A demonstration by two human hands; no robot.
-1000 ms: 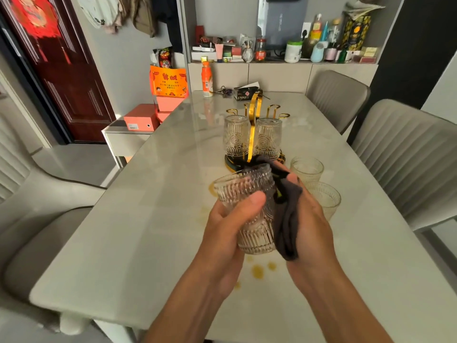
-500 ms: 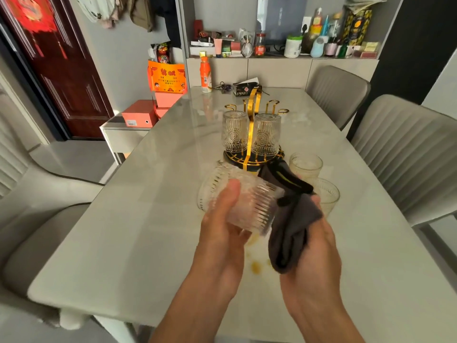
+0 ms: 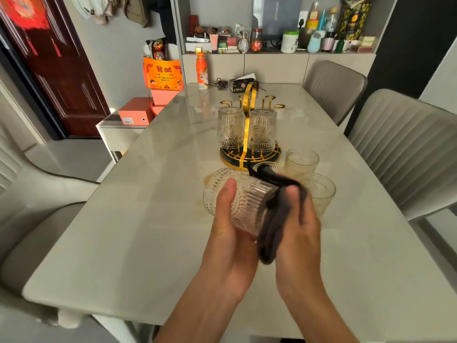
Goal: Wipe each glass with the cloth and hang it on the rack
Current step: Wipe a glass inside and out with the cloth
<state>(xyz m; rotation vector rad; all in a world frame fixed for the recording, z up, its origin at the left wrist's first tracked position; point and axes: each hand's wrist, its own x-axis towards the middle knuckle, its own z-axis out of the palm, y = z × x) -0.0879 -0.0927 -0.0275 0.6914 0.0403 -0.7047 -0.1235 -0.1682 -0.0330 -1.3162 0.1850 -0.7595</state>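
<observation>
Head view: cloth (image 3: 273, 219) against held glass (image 3: 243, 203)

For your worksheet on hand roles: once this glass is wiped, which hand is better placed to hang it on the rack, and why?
Probably the left hand: it already grips the glass, while the right hand is busy holding the cloth. The rack stands straight ahead.

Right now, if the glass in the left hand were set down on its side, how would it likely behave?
The glass looks round-bodied, so it would probably roll on the smooth table. Its ribbed walls likely aid the left hand's hold. Being glass, it would probably break if dropped.
</observation>
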